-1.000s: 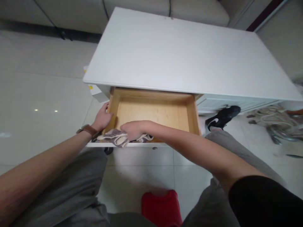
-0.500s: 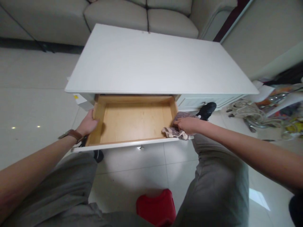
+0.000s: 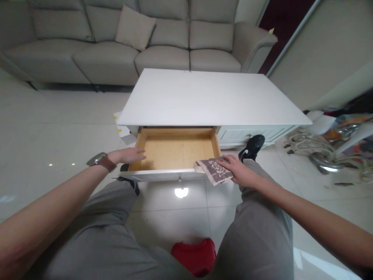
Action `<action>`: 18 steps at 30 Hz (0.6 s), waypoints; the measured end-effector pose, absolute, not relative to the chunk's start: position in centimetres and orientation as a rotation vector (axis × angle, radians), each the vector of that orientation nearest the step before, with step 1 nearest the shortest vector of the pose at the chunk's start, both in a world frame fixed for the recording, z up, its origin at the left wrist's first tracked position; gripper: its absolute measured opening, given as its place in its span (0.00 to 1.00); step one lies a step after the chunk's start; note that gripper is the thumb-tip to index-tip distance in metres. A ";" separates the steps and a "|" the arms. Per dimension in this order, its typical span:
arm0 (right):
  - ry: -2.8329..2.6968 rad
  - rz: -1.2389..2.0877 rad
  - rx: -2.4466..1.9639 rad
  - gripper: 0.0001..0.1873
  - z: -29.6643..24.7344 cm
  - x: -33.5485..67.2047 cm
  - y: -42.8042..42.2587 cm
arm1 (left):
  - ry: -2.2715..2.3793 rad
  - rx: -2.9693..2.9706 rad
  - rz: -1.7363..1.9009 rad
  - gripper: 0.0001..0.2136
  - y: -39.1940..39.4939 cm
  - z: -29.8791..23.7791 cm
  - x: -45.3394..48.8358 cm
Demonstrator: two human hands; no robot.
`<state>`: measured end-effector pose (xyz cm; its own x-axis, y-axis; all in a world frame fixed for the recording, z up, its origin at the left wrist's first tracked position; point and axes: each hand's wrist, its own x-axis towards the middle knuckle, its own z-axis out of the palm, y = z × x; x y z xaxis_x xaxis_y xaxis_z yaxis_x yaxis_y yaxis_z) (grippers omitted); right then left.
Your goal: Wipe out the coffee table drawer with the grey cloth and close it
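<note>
My left hand (image 3: 131,155) stretched over the left wall of the drawer (image 3: 176,149), fingers loosely apart; at the drawer's front-right corner my right hand (image 3: 237,169) clutched the cloth (image 3: 214,170), long axis left-to-right, one corner pointing toward me!

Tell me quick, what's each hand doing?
Left hand: open, over the left side of the drawer.
Right hand: holding the patterned cloth.

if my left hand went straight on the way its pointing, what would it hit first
Your left hand points across the drawer, so its right wall probably comes first; the cloth looks off to the near side. Height is hard to judge, so the hand might pass over.
</note>
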<state>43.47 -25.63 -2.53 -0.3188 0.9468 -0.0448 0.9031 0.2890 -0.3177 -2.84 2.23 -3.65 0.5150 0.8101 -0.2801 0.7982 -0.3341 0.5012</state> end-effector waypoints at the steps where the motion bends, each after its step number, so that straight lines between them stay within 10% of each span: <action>1: -2.440 0.369 -1.751 0.40 -3.2 43.4 -26.0 | 1.239 2.201 -0.186 0.34 1.4 -2.7 -2.8; 9: -2.602 0.027 -1.855 0.46 -4.2 42.6 -27.5 | 1.069 2.109 -0.679 0.22 -2.3 -0.3 -7.0; 18: -2.705 -0.142 -1.693 0.35 -5.5 26.4 -21.9 | 1.170 2.105 -0.421 0.13 -1.6 -2.6 -10.3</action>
